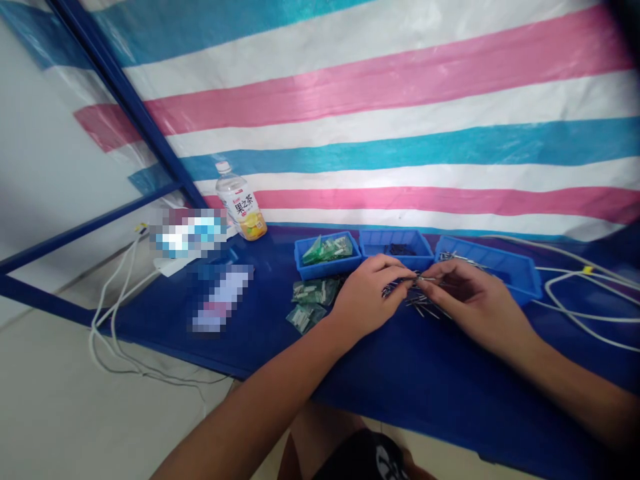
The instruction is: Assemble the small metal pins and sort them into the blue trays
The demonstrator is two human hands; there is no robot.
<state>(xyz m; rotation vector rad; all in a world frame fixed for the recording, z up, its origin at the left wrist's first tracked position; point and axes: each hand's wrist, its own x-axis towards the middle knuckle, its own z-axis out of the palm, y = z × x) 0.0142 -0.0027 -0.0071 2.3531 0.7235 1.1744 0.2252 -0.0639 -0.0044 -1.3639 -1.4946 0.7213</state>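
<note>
My left hand (367, 297) and my right hand (475, 300) meet above the blue tabletop (415, 380). Between their fingertips runs a thin metal pin (423, 278), pinched by my right hand. My left fingers grip a small bunch of dark, silver-tipped pins (395, 287). Just below, a loose pile of similar pins (425, 305) lies on the table. Behind my right hand, a blue plastic tray (487, 268) holds more pins. Small clear bags of green-tinted parts (313, 293) lie left of my left hand.
Two more blue trays stand at the back, one holding green bags (327, 252), one dark small parts (397, 245). A drink bottle (241, 201), a white power strip (170, 267) and blurred items lie left. White cables (585, 300) lie right. Striped tarpaulin (400, 133) hangs behind.
</note>
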